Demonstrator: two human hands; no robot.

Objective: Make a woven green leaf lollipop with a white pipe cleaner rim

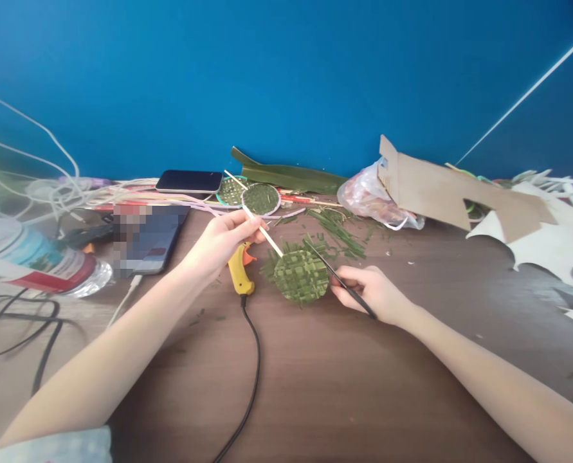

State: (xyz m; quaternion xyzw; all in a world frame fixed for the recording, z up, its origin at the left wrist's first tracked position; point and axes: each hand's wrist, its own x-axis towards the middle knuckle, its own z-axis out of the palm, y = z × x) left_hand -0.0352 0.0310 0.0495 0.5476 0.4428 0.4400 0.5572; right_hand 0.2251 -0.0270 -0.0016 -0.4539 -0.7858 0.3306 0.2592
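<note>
My left hand [238,230] pinches a thin pale stick [271,244], closed around it. At the stick's lower end is a round green fan [301,275] woven from leaf strips, with loose strip ends at its top and left edges. My right hand [370,292] is closed on black-handled scissors [354,298], seen edge-on. Their dark blades lie across the fan's upper right edge; whether they are apart I cannot make out. A yellow glue gun [240,270] with an orange trigger lies left of the fan, just below my left hand.
Behind my hands lie two rimmed woven discs [261,199], a long leaf [291,177], cut strips [339,233] and a phone [190,181]. A tablet [163,238] and plastic bottle [49,260] are left. Cardboard [435,186] and a plastic bag [363,196] stand right, before the blue wall [286,77].
</note>
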